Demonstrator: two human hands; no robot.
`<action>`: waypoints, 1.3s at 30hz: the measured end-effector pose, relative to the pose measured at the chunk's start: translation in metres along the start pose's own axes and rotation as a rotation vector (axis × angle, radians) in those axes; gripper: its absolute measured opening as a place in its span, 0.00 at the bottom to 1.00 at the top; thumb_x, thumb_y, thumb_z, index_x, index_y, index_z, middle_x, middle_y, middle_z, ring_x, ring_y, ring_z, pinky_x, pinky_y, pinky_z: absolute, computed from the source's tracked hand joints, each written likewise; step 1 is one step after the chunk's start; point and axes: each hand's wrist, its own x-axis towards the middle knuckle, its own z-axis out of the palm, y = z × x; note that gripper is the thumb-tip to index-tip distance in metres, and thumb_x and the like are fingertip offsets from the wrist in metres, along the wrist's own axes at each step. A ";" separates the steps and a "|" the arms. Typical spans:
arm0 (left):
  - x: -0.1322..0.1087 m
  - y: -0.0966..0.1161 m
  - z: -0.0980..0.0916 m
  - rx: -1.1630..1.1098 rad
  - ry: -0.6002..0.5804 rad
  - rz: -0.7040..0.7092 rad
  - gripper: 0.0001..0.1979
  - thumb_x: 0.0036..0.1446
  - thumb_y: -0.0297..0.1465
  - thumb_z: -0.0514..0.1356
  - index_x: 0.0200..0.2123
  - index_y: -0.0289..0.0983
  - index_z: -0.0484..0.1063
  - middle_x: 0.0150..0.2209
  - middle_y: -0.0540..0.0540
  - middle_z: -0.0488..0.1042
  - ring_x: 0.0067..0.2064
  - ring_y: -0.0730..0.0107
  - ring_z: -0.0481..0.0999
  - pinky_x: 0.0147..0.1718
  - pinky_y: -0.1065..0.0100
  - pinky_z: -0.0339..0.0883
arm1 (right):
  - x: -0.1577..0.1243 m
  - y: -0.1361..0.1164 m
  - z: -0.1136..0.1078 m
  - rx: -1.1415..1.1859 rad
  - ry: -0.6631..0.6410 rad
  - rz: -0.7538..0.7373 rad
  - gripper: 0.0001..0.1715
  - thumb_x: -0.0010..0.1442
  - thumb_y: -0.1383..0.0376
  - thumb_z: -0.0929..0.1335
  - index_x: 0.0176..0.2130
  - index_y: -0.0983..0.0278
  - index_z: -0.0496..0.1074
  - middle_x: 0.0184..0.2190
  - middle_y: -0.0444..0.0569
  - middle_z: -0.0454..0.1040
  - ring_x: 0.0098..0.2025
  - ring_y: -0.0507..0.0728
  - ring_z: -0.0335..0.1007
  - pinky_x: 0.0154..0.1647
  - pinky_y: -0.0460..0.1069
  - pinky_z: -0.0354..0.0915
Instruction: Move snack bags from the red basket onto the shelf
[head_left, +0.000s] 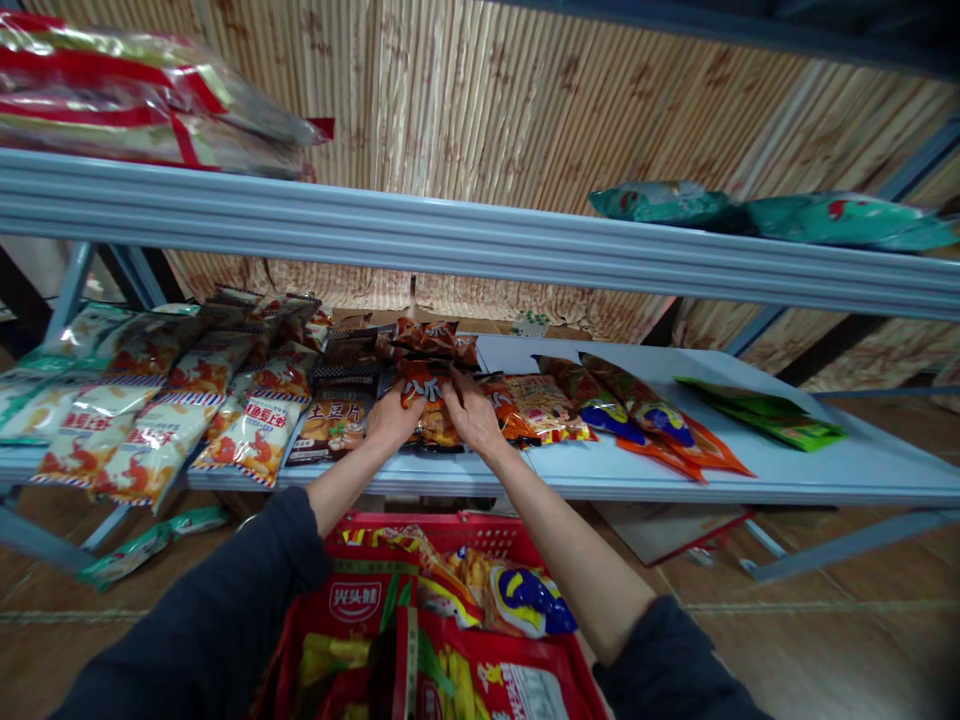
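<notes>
Between my two hands is an orange and brown snack bag (431, 425) on the lower shelf. My left hand (394, 418) grips its left side, and my right hand (472, 412) holds the right side; some fingertips are hidden against the bag. Left of my left hand lies a dark brown potato chip bag (330, 418). More orange snack bags (427, 337) are stacked just behind. By my right hand are another orange bag (506, 408) and a clear-fronted bag with a yellow and red edge (547, 405).
Below my arms stands a red basket (495, 537) filled with snack bags. White and orange shrimp snack bags (157, 440) crowd the shelf's left. Green packets (765, 410) lie at right. The upper shelf's blue beam (450, 240) crosses ahead. A bag (150, 548) lies low at left.
</notes>
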 end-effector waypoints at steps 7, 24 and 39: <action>-0.018 0.001 -0.002 0.126 0.077 0.061 0.23 0.55 0.40 0.52 0.53 0.36 0.63 0.49 0.37 0.70 0.49 0.57 0.71 0.45 0.64 0.64 | -0.018 0.006 0.020 -0.038 0.063 -0.070 0.29 0.63 0.55 0.56 0.59 0.65 0.57 0.55 0.56 0.64 0.59 0.60 0.55 0.59 0.58 0.53; -0.033 -0.005 0.006 0.160 0.207 0.201 0.30 0.57 0.34 0.50 0.61 0.31 0.49 0.57 0.33 0.61 0.53 0.54 0.66 0.50 0.58 0.62 | -0.047 -0.006 0.035 -0.222 0.126 0.018 0.31 0.62 0.55 0.57 0.61 0.65 0.54 0.63 0.60 0.47 0.65 0.64 0.39 0.60 0.63 0.47; -0.060 -0.022 0.022 0.266 0.262 0.550 0.31 0.56 0.38 0.53 0.61 0.33 0.51 0.66 0.33 0.41 0.66 0.49 0.38 0.59 0.49 0.47 | -0.039 -0.010 0.023 -0.177 0.101 0.106 0.28 0.65 0.56 0.51 0.58 0.64 0.61 0.60 0.57 0.56 0.63 0.61 0.48 0.60 0.60 0.50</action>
